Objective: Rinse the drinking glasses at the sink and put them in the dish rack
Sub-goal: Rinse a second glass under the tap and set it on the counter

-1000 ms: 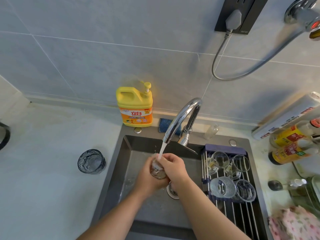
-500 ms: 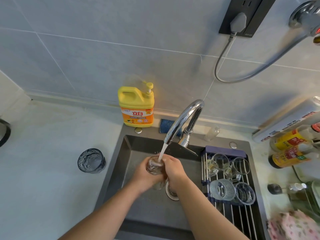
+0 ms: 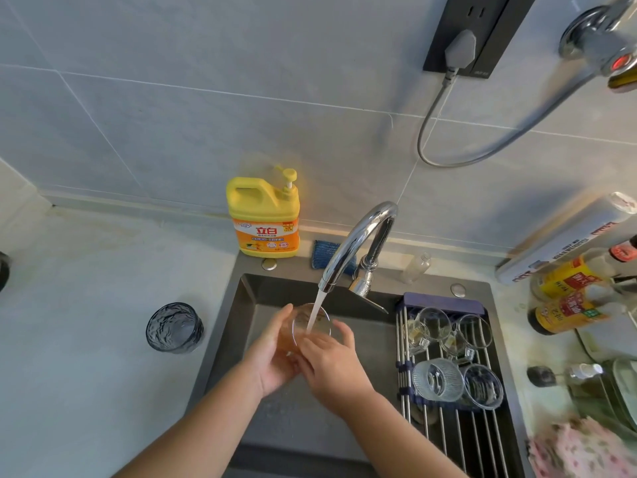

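Drinking glass (image 3: 300, 327) is held mouth-up directly under the faucet (image 3: 358, 236) stream, left hand (image 3: 272, 360) and right hand (image 3: 332, 367) both curled round it. Hazard: wet walls may let it slip and strike the sink (image 3: 282, 291) below the faucet.

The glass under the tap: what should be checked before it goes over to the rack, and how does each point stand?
1. Grip: left hand and right hand both hold the glass: ok.
2. Stream: water from the tap falls into the glass's mouth: ok.
3. Glass rinsed clean: cannot tell.
4. Room: dish rack has bare bars at its near end: ok.
5. Leftovers: dark glass stands on the counter, not yet racked: not ok.
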